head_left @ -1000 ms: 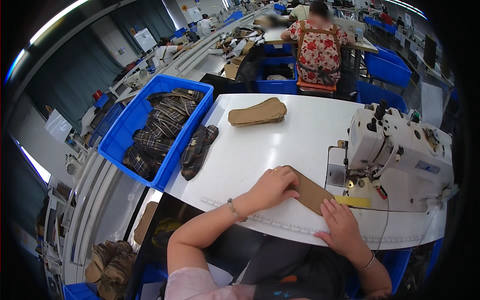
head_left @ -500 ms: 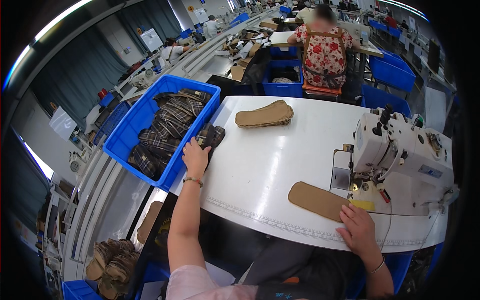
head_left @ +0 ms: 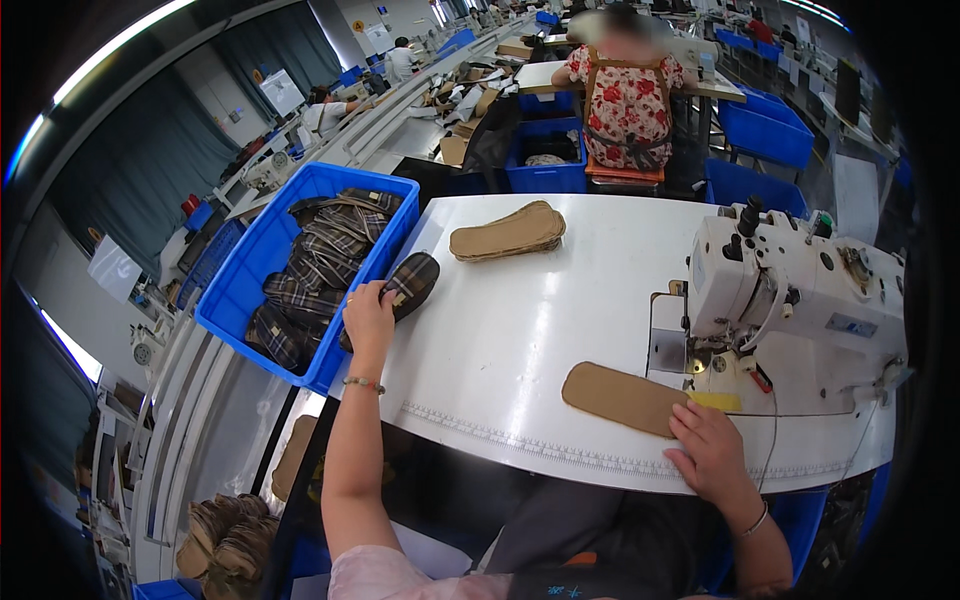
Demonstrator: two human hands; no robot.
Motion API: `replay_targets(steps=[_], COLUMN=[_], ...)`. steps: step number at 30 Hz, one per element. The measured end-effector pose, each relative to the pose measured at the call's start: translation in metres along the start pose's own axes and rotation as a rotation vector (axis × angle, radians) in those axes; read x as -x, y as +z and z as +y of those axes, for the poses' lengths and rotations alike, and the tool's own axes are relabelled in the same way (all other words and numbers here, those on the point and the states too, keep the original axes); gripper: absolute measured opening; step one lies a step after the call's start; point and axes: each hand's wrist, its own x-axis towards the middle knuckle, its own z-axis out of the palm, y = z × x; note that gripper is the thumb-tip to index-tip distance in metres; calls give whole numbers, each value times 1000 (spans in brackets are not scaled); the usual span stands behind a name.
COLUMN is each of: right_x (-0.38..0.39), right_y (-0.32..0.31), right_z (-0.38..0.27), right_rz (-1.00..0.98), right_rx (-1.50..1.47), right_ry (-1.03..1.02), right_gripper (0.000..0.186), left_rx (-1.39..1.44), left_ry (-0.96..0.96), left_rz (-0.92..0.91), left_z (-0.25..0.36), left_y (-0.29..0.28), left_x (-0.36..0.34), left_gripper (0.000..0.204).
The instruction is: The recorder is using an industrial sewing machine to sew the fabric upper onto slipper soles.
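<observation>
My left hand (head_left: 369, 320) is closed on a dark plaid slipper upper (head_left: 414, 282), pinching its near side beside the wall of a blue bin (head_left: 210, 312). The upper's rounded end points away from me over the white table. Inside the bin lies a heap of similar plaid uppers (head_left: 328, 250). At the right, my right hand (head_left: 712, 452) grips the near right end of a brown sole-shaped piece (head_left: 622, 398), fingers on top and thumb at its edge. That piece lies flat by the sewing machine. Farther back rests a stack of brown sole pieces (head_left: 507, 232).
A white sewing machine (head_left: 800, 285) stands at the table's right, with a yellow strip (head_left: 715, 401) by its base. A ruler scale (head_left: 560, 447) runs along the near edge of the table. Bundled brown pieces (head_left: 228, 545) sit lower left. Another person (head_left: 628, 105) sits ahead.
My left hand has drawn the plaid upper slightly toward me and turned it, so its rounded end shows more. The right hand stays on the brown piece. The whole view has shifted a little.
</observation>
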Motion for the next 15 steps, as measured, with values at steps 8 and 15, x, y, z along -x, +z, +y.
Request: replay_targets(steps=[8,15], right_x=[-1,-3], right_y=[1,1], right_z=[0,1], right_rz=[3,-7], right_rx=[-4,40], right_ry=[5,-11], right_gripper=[41,44], left_rx=[321,511], left_ry=[60,27], left_rz=[147,39], left_z=[6,36], left_y=[-11,-50], left_x=[-11,4], left_gripper=[8,5])
